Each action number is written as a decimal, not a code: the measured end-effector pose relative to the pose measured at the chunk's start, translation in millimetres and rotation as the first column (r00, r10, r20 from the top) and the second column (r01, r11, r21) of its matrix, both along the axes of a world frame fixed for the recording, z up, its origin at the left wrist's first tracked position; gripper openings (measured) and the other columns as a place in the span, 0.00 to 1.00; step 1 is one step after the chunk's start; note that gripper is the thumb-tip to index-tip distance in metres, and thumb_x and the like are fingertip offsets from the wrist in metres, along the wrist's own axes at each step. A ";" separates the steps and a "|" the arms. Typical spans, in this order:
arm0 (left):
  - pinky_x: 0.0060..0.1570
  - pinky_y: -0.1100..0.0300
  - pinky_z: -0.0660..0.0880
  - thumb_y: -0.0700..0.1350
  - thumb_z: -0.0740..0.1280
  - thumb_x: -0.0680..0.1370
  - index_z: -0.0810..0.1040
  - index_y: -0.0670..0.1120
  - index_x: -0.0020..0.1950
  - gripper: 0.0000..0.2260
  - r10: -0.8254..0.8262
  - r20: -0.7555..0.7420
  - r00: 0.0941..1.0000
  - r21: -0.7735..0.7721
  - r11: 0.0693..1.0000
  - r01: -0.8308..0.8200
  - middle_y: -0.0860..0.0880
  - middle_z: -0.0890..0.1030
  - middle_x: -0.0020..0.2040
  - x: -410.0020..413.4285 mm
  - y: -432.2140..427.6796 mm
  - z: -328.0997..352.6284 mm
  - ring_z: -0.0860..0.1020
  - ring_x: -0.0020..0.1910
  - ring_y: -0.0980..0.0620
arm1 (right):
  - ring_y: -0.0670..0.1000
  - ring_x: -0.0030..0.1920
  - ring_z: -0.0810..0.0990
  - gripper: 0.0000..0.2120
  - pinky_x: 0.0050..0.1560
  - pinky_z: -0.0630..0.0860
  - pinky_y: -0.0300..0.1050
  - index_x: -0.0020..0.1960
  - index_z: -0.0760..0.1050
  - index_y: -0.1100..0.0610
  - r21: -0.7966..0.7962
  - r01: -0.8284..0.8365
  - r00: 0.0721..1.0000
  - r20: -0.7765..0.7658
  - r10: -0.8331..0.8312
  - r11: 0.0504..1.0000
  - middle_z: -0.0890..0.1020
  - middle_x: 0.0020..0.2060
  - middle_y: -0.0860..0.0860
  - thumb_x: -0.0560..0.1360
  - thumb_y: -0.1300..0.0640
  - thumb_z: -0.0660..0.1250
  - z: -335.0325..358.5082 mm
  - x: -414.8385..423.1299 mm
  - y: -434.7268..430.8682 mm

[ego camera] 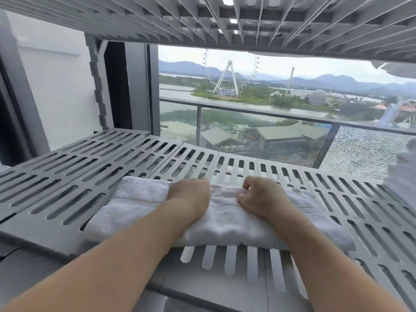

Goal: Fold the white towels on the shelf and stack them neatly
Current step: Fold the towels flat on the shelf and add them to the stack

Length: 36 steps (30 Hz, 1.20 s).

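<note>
On the grey slotted shelf point(67, 188) in front of you, the white towel point(225, 226) lies as a long folded band running from 9 to 3 o'clock, close to the shelf's front edge.

Your left hand point(190, 194) sits on the towel's far long edge, at about 11 o'clock from the towel's middle. Its grip is closed, the fingers curled down over that edge, with the tips hidden behind the knuckles. Your right hand point(258, 197) sits near it, at about 1 o'clock from the towel's middle, with a narrow strip of cloth showing between the two. Its grip is closed too, fingers and thumb bunched and pinching a ridge of the towel at the far edge.

The bulk of the towel therefore lies toward 6 o'clock of both grips, under your wrists and forearms, and its ends reach past the hands toward 9 and 3. The near long side is a thick rounded fold (it looks at least two layers deep).

At 3 o'clock, at the edge of the view, a blurred pile of white cloth point(403, 176) stands on the same shelf, well apart from the towel you hold. At 12 o'clock is the ribbed underside of an upper shelf point(202, 23). Beyond the shelves are a balcony rail point(247, 110) and a Ferris wheel point(229, 73).
</note>
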State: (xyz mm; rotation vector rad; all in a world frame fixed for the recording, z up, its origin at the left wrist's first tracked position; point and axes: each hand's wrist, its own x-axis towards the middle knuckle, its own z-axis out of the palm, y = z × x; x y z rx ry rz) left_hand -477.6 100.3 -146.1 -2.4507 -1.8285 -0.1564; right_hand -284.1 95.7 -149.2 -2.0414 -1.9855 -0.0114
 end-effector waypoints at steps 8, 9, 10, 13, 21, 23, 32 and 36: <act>0.50 0.53 0.78 0.53 0.62 0.83 0.71 0.50 0.51 0.08 -0.228 0.163 0.960 0.065 0.973 0.220 0.49 0.81 0.51 -2.7 39.9 -0.8 0.77 0.46 0.51 | 0.56 0.53 0.79 0.12 0.56 0.71 0.51 0.52 0.75 0.53 0.206 0.127 0.986 0.077 -0.146 0.970 0.82 0.50 0.52 0.75 0.46 0.63 -12.7 7.2 -23.8; 0.50 0.53 0.77 0.54 0.63 0.82 0.71 0.50 0.50 0.08 -0.250 0.157 0.955 0.077 0.968 0.240 0.50 0.80 0.51 -2.5 41.3 -0.4 0.76 0.45 0.52 | 0.56 0.53 0.78 0.11 0.56 0.71 0.51 0.51 0.74 0.53 0.203 0.132 0.987 0.058 -0.147 0.970 0.81 0.49 0.52 0.75 0.46 0.63 -14.0 8.2 -28.0; 0.49 0.53 0.76 0.55 0.62 0.82 0.71 0.51 0.49 0.09 -0.259 0.136 0.956 0.070 0.965 0.251 0.50 0.79 0.52 -3.4 41.9 0.2 0.75 0.45 0.52 | 0.56 0.52 0.79 0.10 0.55 0.71 0.51 0.50 0.74 0.53 0.218 0.136 0.988 0.041 -0.148 0.966 0.82 0.48 0.52 0.75 0.47 0.64 -14.9 8.7 -32.3; 0.47 0.53 0.72 0.60 0.58 0.82 0.70 0.52 0.50 0.12 -0.259 0.040 0.965 -0.015 0.966 0.259 0.53 0.73 0.49 -12.1 39.3 4.0 0.71 0.47 0.52 | 0.57 0.45 0.81 0.09 0.52 0.71 0.50 0.48 0.73 0.53 0.336 0.146 0.983 0.054 -0.173 0.931 0.83 0.42 0.52 0.74 0.49 0.67 -14.9 7.6 -45.1; 0.37 0.56 0.71 0.46 0.62 0.77 0.71 0.51 0.55 0.07 -0.370 0.052 0.928 0.080 0.927 0.366 0.51 0.78 0.45 -55.7 17.0 28.0 0.76 0.42 0.49 | 0.56 0.45 0.80 0.12 0.54 0.68 0.51 0.50 0.79 0.54 0.387 0.148 0.922 0.279 -0.268 0.910 0.82 0.43 0.52 0.77 0.46 0.66 -1.7 -9.9 -82.7; 0.33 0.58 0.67 0.47 0.62 0.78 0.70 0.51 0.61 0.11 -0.388 0.074 0.919 0.127 0.917 0.377 0.52 0.77 0.43 -62.7 10.4 33.7 0.76 0.41 0.49 | 0.56 0.42 0.80 0.09 0.50 0.70 0.51 0.45 0.80 0.55 0.395 0.143 0.918 0.291 -0.271 0.908 0.81 0.40 0.52 0.76 0.50 0.66 3.6 -14.4 -95.6; 0.52 0.50 0.77 0.74 0.61 0.72 0.63 0.50 0.73 0.39 -0.422 0.003 0.907 0.068 0.905 0.421 0.47 0.81 0.60 -89.2 -49.1 36.9 0.79 0.56 0.46 | 0.55 0.43 0.80 0.17 0.45 0.73 0.48 0.50 0.76 0.49 0.183 0.278 0.925 0.215 -0.314 0.943 0.80 0.39 0.49 0.73 0.37 0.61 11.3 -40.8 -150.8; 0.57 0.49 0.74 0.77 0.63 0.69 0.71 0.52 0.67 0.37 -0.349 -0.194 0.917 -0.004 0.935 0.355 0.48 0.76 0.62 -100.1 -84.6 31.1 0.76 0.61 0.47 | 0.53 0.50 0.79 0.29 0.49 0.71 0.51 0.57 0.75 0.45 -0.008 0.266 0.934 0.250 -0.255 0.964 0.82 0.50 0.48 0.70 0.25 0.56 10.3 -42.9 -175.7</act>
